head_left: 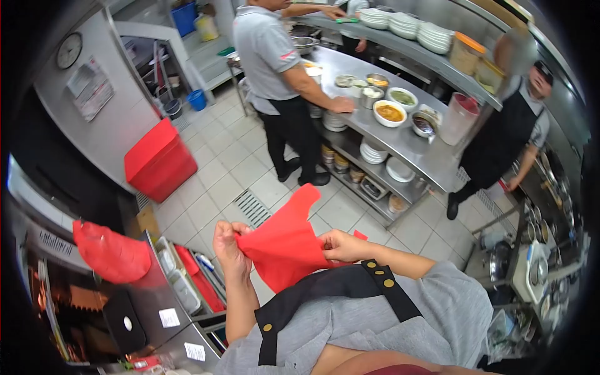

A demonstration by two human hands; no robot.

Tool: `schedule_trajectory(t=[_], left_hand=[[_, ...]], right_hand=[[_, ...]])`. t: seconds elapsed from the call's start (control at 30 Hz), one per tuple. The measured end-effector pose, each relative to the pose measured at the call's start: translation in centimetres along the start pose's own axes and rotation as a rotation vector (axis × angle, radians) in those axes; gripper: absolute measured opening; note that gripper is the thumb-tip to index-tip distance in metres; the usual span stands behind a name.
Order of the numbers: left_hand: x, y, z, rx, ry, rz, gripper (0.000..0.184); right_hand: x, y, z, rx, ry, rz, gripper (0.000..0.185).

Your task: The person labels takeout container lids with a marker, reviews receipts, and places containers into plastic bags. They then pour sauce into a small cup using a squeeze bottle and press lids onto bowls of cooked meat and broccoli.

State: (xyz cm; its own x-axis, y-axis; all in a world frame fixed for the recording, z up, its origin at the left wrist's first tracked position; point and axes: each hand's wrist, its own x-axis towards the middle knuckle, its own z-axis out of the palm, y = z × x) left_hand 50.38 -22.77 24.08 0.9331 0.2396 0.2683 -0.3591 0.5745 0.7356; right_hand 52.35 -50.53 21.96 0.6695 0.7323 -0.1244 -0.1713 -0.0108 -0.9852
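Observation:
A red cloth (281,247) is stretched between my two hands in front of my chest. My left hand (231,245) is closed with its fingers pinched on the cloth's left edge. On the other side, my right hand (340,246) grips the cloth's right edge between thumb and fingers. One corner of the cloth points up and away from me, and its lower part falls close to my black apron (325,287). A small red piece shows just beyond my right hand; I cannot tell whether it belongs to the same cloth.
A steel work table (431,150) bears bowls of food and a clear pitcher (459,119). One person (269,69) stands at it, another (506,131) at the right. A red bin (160,159) stands left. Another red cloth-like bundle (112,253) lies on the left counter.

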Motion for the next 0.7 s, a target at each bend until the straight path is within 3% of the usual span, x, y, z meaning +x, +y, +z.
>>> schedule_trajectory(t=[0.03,0.07,0.1,0.17,0.2,0.23,0.27,0.3,0.33,0.4,0.5,0.57,0.6,0.63,0.7], left_hand=[[1.2,-1.6,-0.2,-0.013,-0.019,-0.016,0.043],[2.6,-3.3,-0.2,0.309,-0.039,0.032,0.038],[3.5,-4.3,0.2,0.633,-0.061,0.082,0.034],[3.5,-4.6,2.8,1.07,-0.008,0.234,0.029],[3.1,-4.7,4.0,1.157,-0.086,0.391,0.028],[2.3,-4.6,5.5,1.125,-0.209,0.468,0.026],[1.1,-4.6,6.8,1.144,-0.357,0.529,0.026],[-0.1,-4.8,7.8,1.106,-0.563,0.503,0.027],[-1.3,-5.1,8.5,1.054,-0.765,0.479,0.028],[-3.3,-6.6,8.7,1.04,-0.819,0.401,0.029],[-4.3,-8.8,6.6,1.065,-0.817,0.303,0.033],[-4.1,-9.3,4.5,1.009,-0.553,0.036,0.035],[-3.5,-8.9,3.7,1.199,-0.582,0.301,0.038],[-3.1,-8.5,3.5,1.187,-0.575,0.318,0.038],[-3.2,-7.4,2.7,1.017,-0.567,-0.079,0.041]], right_hand=[[-1.0,-0.4,-0.7,-0.089,-0.005,0.161,0.023],[-2.0,-0.4,-1.0,-0.168,-0.016,0.327,0.02],[-2.4,1.4,-1.3,-0.155,0.003,0.334,0.02],[-2.4,6.2,-2.2,-0.083,0.237,0.149,0.014],[-2.7,5.1,-1.1,0.063,0.387,0.03,0.017],[-2.1,5.6,-0.8,0.075,0.397,0.032,0.017],[-1.5,6.4,-0.8,0.056,0.556,-0.026,0.013],[-1.4,7.0,-0.4,0.032,0.72,-0.079,0.01],[-1.2,6.8,0.1,0.036,0.742,-0.068,0.01],[-0.3,6.4,1.3,0.388,0.782,0.013,0.013],[1.4,11.3,0.4,0.121,0.641,0.012,0.012],[1.8,11.3,1.4,0.051,0.629,0.12,0.01],[1.2,9.8,2.6,0.354,0.592,0.014,0.01],[1.1,8.8,2.8,0.334,0.594,0.007,0.01],[1.0,7.5,3.8,0.425,0.603,0.024,0.012]])
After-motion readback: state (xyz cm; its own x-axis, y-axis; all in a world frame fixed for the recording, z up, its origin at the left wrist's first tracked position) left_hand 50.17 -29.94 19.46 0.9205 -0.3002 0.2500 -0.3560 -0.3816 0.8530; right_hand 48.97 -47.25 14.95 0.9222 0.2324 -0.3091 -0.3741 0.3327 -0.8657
